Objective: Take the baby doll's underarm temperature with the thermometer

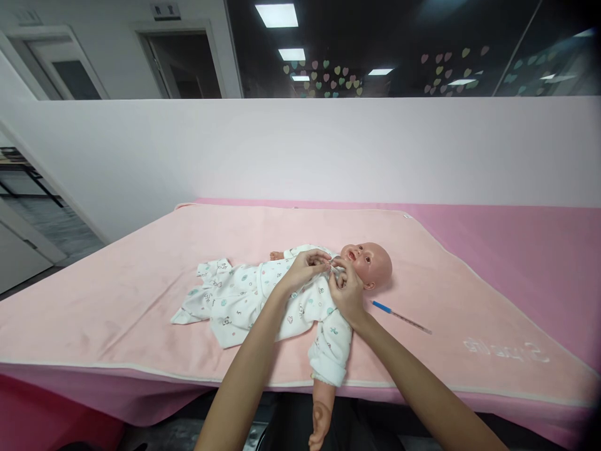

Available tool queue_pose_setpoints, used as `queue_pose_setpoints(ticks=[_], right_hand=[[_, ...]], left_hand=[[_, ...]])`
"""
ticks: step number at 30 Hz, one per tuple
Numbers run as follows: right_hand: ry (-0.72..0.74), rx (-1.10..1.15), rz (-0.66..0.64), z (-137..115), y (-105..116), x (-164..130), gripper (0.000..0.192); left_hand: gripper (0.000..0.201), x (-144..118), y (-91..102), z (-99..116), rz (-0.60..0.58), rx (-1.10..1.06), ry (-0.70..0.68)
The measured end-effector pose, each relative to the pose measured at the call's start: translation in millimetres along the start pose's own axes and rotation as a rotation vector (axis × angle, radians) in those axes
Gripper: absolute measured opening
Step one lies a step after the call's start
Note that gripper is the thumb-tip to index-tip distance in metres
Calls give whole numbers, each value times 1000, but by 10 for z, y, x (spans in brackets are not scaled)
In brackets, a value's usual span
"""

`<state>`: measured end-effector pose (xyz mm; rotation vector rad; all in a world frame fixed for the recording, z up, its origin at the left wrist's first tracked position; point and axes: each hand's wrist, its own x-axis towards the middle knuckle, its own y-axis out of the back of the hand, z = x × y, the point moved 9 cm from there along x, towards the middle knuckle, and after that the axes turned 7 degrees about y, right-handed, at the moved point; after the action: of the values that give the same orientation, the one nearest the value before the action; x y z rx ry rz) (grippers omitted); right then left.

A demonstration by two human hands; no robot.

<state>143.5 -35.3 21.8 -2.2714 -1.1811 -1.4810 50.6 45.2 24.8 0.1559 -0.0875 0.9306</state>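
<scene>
A baby doll [378,263] lies on its back with its head to the right. It wears a white patterned baby outfit [244,300]. My left hand [307,268] is at the doll's upper chest near the neckline, fingers bent and pinching the cloth. Close beside it, my right hand [346,288] has its fingers curled on the neckline just below the doll's chin. The fingertips of both hands nearly meet, and the exact spot they grip is partly hidden. One bare doll arm [322,410] hangs over the near table edge.
A thin stick with a blue end, looking like a thermometer [401,316], lies right of the doll. Beneath is a peach pad [126,282] over a pink cover [539,250]. Behind the table stands a white wall [328,150] with dark glass [389,50] above.
</scene>
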Motion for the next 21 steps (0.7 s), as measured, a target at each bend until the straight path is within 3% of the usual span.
queue_pose_setpoints(ticks=[21], right_hand=[[-23, -5, -20, 48, -35, -12, 26]], left_hand=[[28, -3, -6, -4, -8, 23, -10]])
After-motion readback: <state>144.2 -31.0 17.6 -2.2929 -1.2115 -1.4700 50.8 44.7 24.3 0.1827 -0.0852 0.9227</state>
